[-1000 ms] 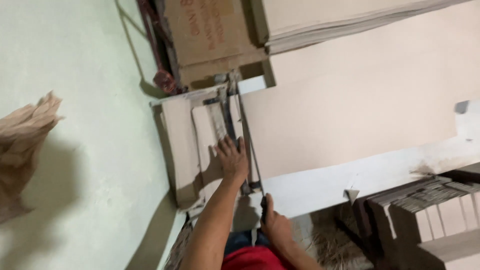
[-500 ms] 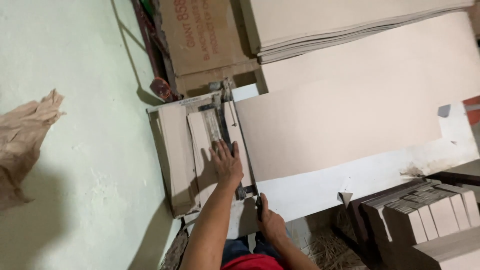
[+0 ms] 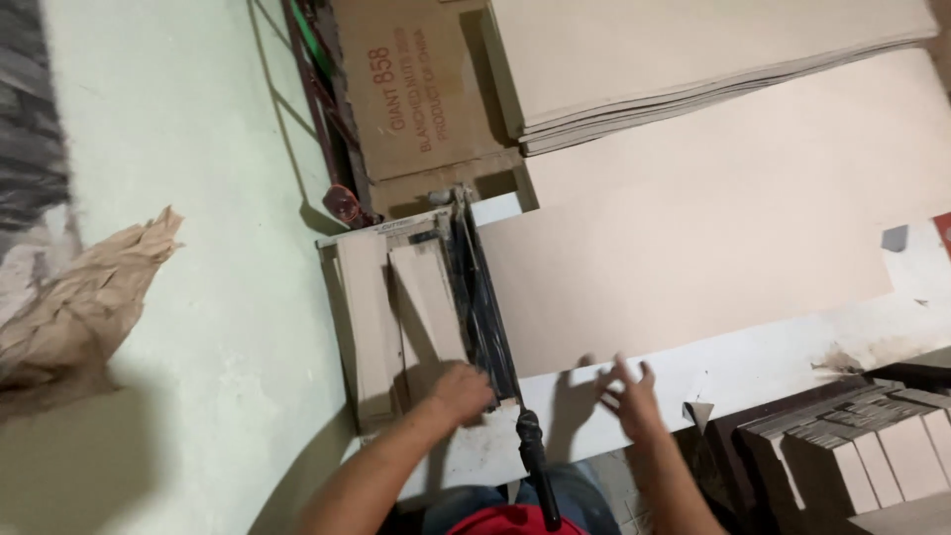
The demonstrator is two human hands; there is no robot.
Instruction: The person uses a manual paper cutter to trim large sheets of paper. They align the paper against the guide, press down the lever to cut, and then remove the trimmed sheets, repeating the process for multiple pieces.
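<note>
Head view: left hand grips hidden strip; right hand blurred, spread open.

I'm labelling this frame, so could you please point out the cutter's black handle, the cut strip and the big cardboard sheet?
black handle (image 3: 535, 466), head view, middle of the grip.
cut strip (image 3: 428, 297), head view, centre of its top face.
cardboard sheet (image 3: 693, 258), head view, bare middle.

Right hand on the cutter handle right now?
No. The right hand hovers open over the white table, clear of the black cutter handle.
</note>
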